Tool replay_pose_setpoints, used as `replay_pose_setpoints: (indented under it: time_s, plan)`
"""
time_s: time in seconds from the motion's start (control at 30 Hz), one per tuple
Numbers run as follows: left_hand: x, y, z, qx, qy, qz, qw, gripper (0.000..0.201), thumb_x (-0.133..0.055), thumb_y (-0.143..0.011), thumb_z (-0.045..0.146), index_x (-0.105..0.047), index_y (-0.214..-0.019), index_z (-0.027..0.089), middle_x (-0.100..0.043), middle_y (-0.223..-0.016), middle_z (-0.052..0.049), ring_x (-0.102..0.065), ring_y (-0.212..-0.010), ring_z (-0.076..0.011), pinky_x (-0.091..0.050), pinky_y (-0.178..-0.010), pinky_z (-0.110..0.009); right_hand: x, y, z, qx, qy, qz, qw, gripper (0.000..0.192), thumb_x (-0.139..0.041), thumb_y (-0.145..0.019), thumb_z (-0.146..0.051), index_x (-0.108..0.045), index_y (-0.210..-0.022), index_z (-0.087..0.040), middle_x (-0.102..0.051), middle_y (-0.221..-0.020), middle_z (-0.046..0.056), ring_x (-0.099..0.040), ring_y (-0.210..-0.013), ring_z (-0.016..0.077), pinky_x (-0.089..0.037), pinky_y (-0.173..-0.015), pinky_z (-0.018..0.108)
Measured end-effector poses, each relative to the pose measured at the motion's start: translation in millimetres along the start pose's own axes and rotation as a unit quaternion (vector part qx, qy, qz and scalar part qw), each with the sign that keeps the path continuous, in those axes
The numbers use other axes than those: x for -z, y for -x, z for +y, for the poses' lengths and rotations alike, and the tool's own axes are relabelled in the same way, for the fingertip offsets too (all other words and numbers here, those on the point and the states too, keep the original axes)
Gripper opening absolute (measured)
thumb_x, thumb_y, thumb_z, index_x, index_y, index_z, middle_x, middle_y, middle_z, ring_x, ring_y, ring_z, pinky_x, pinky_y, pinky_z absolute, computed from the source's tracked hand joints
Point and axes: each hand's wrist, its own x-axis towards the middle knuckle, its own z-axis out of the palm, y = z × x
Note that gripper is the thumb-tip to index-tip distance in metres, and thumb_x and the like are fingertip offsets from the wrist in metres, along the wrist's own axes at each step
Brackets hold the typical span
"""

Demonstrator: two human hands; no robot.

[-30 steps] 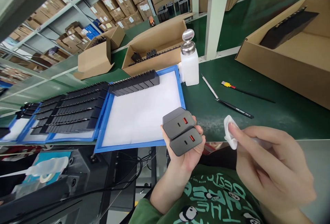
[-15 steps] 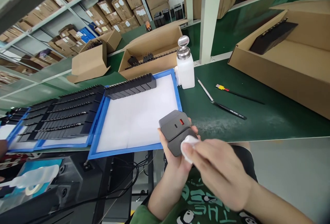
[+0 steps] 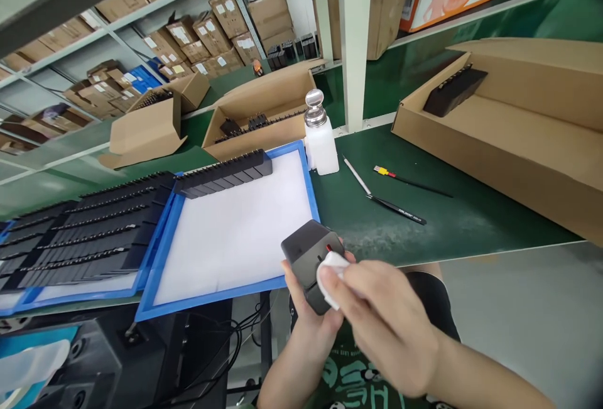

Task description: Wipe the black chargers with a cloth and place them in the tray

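My left hand (image 3: 308,327) is wrapped round a dark grey charger block (image 3: 301,252) from below, just past the front edge of the bench. Its face with a red USB port is turned up toward me. Between the fingertips of my right hand (image 3: 381,315) is a folded white wipe (image 3: 332,274), pressed against that face. The wipe hides part of the ports and the lower part of the block. Beyond my hands lies a blue-rimmed tray (image 3: 155,258) with a white lining. A row of black chargers (image 3: 226,173) stands along its far side.
More trays of packed black chargers (image 3: 94,227) are on the left. A white pump bottle (image 3: 323,145) stands at the tray's far right corner. Tweezers (image 3: 396,208) and a short cable (image 3: 414,183) lie on the green bench. An open carton (image 3: 490,158) sits at right.
The wipe has moved up the charger face and now covers part of the port area. The charger is tilted a little differently. My view has shifted slightly to the right.
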Motion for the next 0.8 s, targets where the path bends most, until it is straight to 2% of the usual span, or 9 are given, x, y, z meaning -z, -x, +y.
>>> replay_pose_setpoints:
  time_s: [0.07, 0.17, 0.33, 0.4, 0.47, 0.57, 0.67, 0.73, 0.8]
  plan:
    - [0.2, -1, -3, -0.04, 0.039, 0.01, 0.998, 0.065, -0.066, -0.066, 0.086, -0.075, -0.095, 0.029, -0.073, -0.092, -0.004, -0.071, -0.086, -0.0219, -0.061, -0.081, -0.031, 5, 2, 13, -0.026, 0.034, 0.016, 0.999, 0.044, -0.045, -0.091, 0.002, -0.063, -0.129, -0.011, -0.065, -0.094, 0.01, -0.065, -0.091, 0.0195, -0.057, -0.076, 0.031]
    - [2.3, -2, 3, -0.071, 0.051, -0.029, 0.996, 0.065, -0.074, -0.063, 0.08, -0.075, -0.102, 0.028, -0.073, -0.091, -0.005, -0.071, -0.076, -0.0197, -0.061, -0.068, -0.029, 8, 15, 41, -0.072, 0.072, 0.057, 0.993, 0.051, -0.051, -0.087, 0.006, -0.063, -0.129, -0.021, -0.06, -0.098, 0.008, -0.063, -0.09, 0.0174, -0.057, -0.073, 0.029]
    - [7.9, -11, 33, -0.141, -0.099, -0.04, 0.984, 0.061, -0.084, -0.061, 0.069, -0.074, -0.097, 0.021, -0.073, -0.091, -0.006, -0.071, -0.079, -0.0229, -0.06, -0.071, -0.031, 4, 37, 75, -0.102, 0.114, -0.017, 0.988, 0.045, -0.047, -0.093, -0.004, -0.061, -0.13, -0.024, -0.064, -0.105, 0.01, -0.066, -0.096, 0.0216, -0.06, -0.076, 0.036]
    - [4.9, -16, 43, -0.187, -0.176, -0.033, 0.966, 0.054, -0.091, -0.06, 0.055, -0.075, -0.096, 0.019, -0.071, -0.088, -0.005, -0.068, -0.08, -0.0205, -0.057, -0.073, -0.026, 11, 33, 71, -0.113, 0.126, -0.039, 0.985, 0.044, -0.052, -0.095, -0.014, -0.055, -0.138, -0.02, -0.061, -0.123, 0.016, -0.061, -0.115, 0.0291, -0.06, -0.086, 0.046]
    - [-2.5, -20, 47, -0.227, -0.236, -0.016, 0.945, 0.046, -0.095, -0.059, 0.036, -0.075, -0.096, 0.018, -0.07, -0.09, -0.004, -0.066, -0.085, -0.0188, -0.055, -0.076, -0.021, 21, 22, 56, -0.107, 0.126, -0.069, 0.984, 0.058, -0.062, -0.094, -0.03, -0.044, -0.147, -0.014, -0.054, -0.135, 0.021, -0.054, -0.127, 0.034, -0.056, -0.096, 0.053]
    - [-17.0, -25, 42, -0.249, -0.323, 0.032, 0.912, 0.047, -0.094, -0.056, 0.027, -0.074, -0.097, 0.019, -0.072, -0.095, -0.004, -0.068, -0.091, -0.021, -0.055, -0.081, -0.022, 24, 7, 30, -0.07, 0.156, -0.117, 0.978, 0.075, -0.069, -0.09, -0.039, -0.038, -0.149, -0.005, -0.057, -0.132, 0.023, -0.056, -0.123, 0.0339, -0.057, -0.097, 0.048]
    - [-28.2, -28, 32, -0.235, -0.397, 0.062, 0.885, 0.055, -0.095, -0.052, 0.03, -0.074, -0.102, 0.022, -0.073, -0.102, -0.004, -0.07, -0.096, -0.0251, -0.057, -0.083, -0.026, 12, 2, 26, -0.074, 0.225, -0.066, 0.969, 0.067, -0.064, -0.088, -0.024, -0.038, -0.146, -0.003, -0.062, -0.123, 0.022, -0.061, -0.112, 0.0324, -0.058, -0.093, 0.048]
    - [-33.2, -29, 27, -0.204, -0.436, 0.031, 0.876, 0.068, -0.095, -0.054, 0.032, -0.07, -0.117, 0.027, -0.072, -0.113, -0.005, -0.069, -0.105, -0.0296, -0.058, -0.088, -0.031, 11, 2, 36, -0.105, 0.22, -0.027, 0.969, 0.068, -0.062, -0.08, -0.021, -0.041, -0.142, -0.004, -0.064, -0.119, 0.021, -0.063, -0.105, 0.0317, -0.059, -0.088, 0.048]
    - [-36.7, -28, 26, -0.174, -0.446, -0.046, 0.877, 0.088, -0.093, -0.058, 0.034, -0.058, -0.138, 0.032, -0.066, -0.133, -0.008, -0.065, -0.12, -0.0344, -0.057, -0.097, -0.04, 24, 0, 49, -0.167, 0.178, -0.031, 0.969, 0.067, -0.064, -0.069, -0.02, -0.048, -0.134, -0.012, -0.064, -0.117, 0.016, -0.063, -0.105, 0.0296, -0.059, -0.088, 0.044]
